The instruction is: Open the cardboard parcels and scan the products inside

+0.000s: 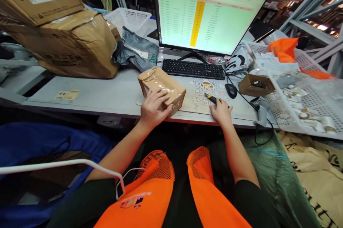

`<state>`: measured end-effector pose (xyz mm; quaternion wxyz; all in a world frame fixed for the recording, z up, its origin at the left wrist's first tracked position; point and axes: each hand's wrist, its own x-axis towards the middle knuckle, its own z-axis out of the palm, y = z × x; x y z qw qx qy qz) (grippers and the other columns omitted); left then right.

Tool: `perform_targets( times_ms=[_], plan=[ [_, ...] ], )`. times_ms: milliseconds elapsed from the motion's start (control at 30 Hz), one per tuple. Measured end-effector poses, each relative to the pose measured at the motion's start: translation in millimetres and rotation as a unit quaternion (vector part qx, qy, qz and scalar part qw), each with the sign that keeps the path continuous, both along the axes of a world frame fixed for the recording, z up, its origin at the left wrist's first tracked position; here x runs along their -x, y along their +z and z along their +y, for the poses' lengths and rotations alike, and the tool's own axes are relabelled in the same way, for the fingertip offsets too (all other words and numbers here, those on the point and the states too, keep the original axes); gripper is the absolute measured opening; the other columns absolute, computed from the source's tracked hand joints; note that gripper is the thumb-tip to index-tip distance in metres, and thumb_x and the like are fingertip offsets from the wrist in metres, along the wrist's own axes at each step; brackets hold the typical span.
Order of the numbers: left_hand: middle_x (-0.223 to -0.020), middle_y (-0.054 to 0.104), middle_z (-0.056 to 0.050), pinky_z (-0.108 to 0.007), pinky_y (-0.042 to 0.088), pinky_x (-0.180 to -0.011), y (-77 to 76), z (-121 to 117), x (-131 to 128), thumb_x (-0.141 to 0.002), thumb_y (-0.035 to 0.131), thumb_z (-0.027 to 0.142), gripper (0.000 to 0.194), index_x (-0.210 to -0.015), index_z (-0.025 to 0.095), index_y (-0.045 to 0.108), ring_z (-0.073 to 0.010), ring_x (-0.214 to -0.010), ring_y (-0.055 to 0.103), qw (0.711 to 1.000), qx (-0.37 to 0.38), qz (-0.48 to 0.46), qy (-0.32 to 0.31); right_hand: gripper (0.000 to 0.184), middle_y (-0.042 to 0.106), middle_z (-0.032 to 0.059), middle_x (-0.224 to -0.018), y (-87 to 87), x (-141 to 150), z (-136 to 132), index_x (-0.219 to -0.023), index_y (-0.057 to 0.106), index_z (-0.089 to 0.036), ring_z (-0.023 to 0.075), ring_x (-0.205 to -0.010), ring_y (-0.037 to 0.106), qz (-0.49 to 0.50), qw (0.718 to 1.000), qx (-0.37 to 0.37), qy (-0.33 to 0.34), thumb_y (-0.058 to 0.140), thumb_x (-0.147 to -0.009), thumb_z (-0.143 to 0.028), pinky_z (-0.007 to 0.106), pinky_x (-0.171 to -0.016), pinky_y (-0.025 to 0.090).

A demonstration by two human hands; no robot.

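Under my left hand (154, 109) is a small taped cardboard box (167, 85), tilted a little at the desk's front edge. The fingers lie spread over its near side and top. To the right, my right hand (222, 112) is closed around a black and yellow utility knife (211, 98), low over the printed desk mat (197, 94). The knife's tip points to the left, toward the box. Behind both hands lies a black keyboard (193, 69), with a computer mouse (230, 90) just beyond my right hand.
Large cardboard boxes (77, 45) are stacked at the left, beside a grey plastic mailer bag (138, 49). A monitor (209, 10) stands at the back. On the right are a small open box (255, 85), a scanner (263, 110) and a white basket (284, 113) holding rolls.
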<state>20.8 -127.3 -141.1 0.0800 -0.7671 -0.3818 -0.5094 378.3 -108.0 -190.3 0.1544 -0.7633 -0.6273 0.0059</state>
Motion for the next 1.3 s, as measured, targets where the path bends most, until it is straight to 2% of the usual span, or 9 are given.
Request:
perform_targets(
  times_ms=[100, 200, 333, 433, 833, 933, 1100, 1200, 1300],
  plan=[
    [-0.113, 0.081, -0.010, -0.053, 0.050, -0.116, 3.7, 3, -9, -0.094, 0.072, 0.033, 0.016, -0.101, 0.019, 0.077, -0.0310, -0.118, 0.074, 0.999, -0.002, -0.004, 0.036, 0.048, 0.063, 0.0265, -0.132, 0.7, -20, 9, -0.137, 0.065, -0.005, 0.0386, -0.125, 0.058, -0.016, 0.999, 0.009, 0.041, 0.050, -0.099, -0.031, 0.062, -0.115, 0.041],
    [-0.111, 0.081, -0.009, -0.049, 0.055, -0.110, 5.5, 5, -8, -0.094, 0.069, 0.031, 0.015, -0.096, 0.019, 0.078, -0.0299, -0.115, 0.076, 0.999, 0.008, 0.026, 0.032, 0.048, 0.062, 0.0240, -0.123, 4.1, -16, -4, -0.138, 0.066, -0.006, 0.0348, -0.112, 0.062, 0.026, 0.992, -0.054, 0.112, 0.052, -0.099, -0.031, 0.051, -0.102, 0.054],
    [-0.114, 0.081, -0.010, -0.045, 0.058, -0.106, 8.8, 3, -4, -0.097, 0.067, 0.029, 0.016, -0.100, 0.019, 0.079, -0.0284, -0.114, 0.077, 0.997, -0.014, 0.064, 0.028, 0.047, 0.061, 0.0162, -0.118, 16.5, 23, -47, -0.146, 0.065, -0.019, 0.0287, -0.105, 0.063, 0.077, 0.941, -0.181, 0.277, 0.055, -0.105, -0.039, 0.045, -0.095, 0.059],
    [-0.118, 0.080, -0.011, -0.046, 0.057, -0.109, 11.3, 1, -4, -0.099, 0.065, 0.027, 0.017, -0.105, 0.018, 0.078, -0.0283, -0.116, 0.076, 0.996, -0.016, 0.081, 0.028, 0.044, 0.062, 0.0136, -0.115, 28.6, 57, -65, -0.147, 0.066, -0.024, 0.0260, -0.101, 0.063, 0.070, 0.907, -0.205, 0.361, 0.057, -0.106, -0.038, 0.042, -0.092, 0.060],
    [-0.130, 0.075, -0.017, -0.051, 0.055, -0.116, 11.0, -5, -3, -0.101, 0.059, 0.019, 0.023, -0.118, 0.015, 0.074, -0.0297, -0.127, 0.071, 0.994, -0.011, 0.106, 0.001, 0.041, 0.065, 0.0147, -0.117, 44.7, 87, -26, -0.142, 0.071, -0.024, 0.0257, -0.105, 0.062, 0.038, 0.883, -0.225, 0.410, 0.056, -0.107, -0.038, 0.041, -0.094, 0.058],
    [-0.130, 0.075, -0.016, -0.051, 0.054, -0.116, 7.8, -6, 0, -0.100, 0.060, 0.020, 0.021, -0.116, 0.017, 0.074, -0.0296, -0.126, 0.072, 0.996, -0.007, 0.090, 0.006, 0.041, 0.064, 0.0141, -0.116, 46.6, 63, -11, -0.140, 0.073, -0.025, 0.0268, -0.105, 0.062, 0.045, 0.905, -0.208, 0.368, 0.055, -0.106, -0.040, 0.043, -0.096, 0.057],
    [-0.126, 0.077, -0.007, -0.053, 0.057, -0.113, -8.4, -5, 59, -0.105, 0.053, 0.027, 0.020, -0.109, 0.021, 0.072, -0.0284, -0.123, 0.073, 0.999, 0.002, -0.010, -0.048, 0.051, 0.060, 0.0168, -0.117, 27.6, -7, -6, -0.145, 0.069, -0.017, 0.0303, -0.111, 0.061, 0.081, 0.967, -0.209, 0.122, 0.049, -0.104, -0.040, 0.046, -0.102, 0.056],
    [-0.131, 0.073, -0.002, -0.060, 0.051, -0.117, -23.1, -2, 109, -0.108, 0.049, 0.038, 0.028, -0.107, 0.025, 0.073, -0.0315, -0.130, 0.067, 0.984, -0.018, -0.160, 0.076, 0.053, 0.059, 0.0170, -0.116, 1.3, -32, -18, -0.143, 0.070, -0.015, 0.0306, -0.112, 0.062, 0.082, 0.974, -0.201, 0.062, 0.049, -0.103, -0.044, 0.045, -0.101, 0.056],
    [-0.158, 0.054, -0.008, -0.064, 0.033, -0.129, -36.3, -2, 131, -0.105, 0.054, 0.053, 0.040, -0.124, 0.024, 0.072, -0.0382, -0.149, 0.048, 0.953, 0.015, -0.235, 0.191, 0.054, 0.059, 0.0177, -0.117, -24.0, -37, -25, -0.140, 0.072, -0.014, 0.0302, -0.108, 0.063, 0.079, 0.977, -0.187, 0.056, 0.049, -0.102, -0.047, 0.045, -0.098, 0.058]
  ],
)
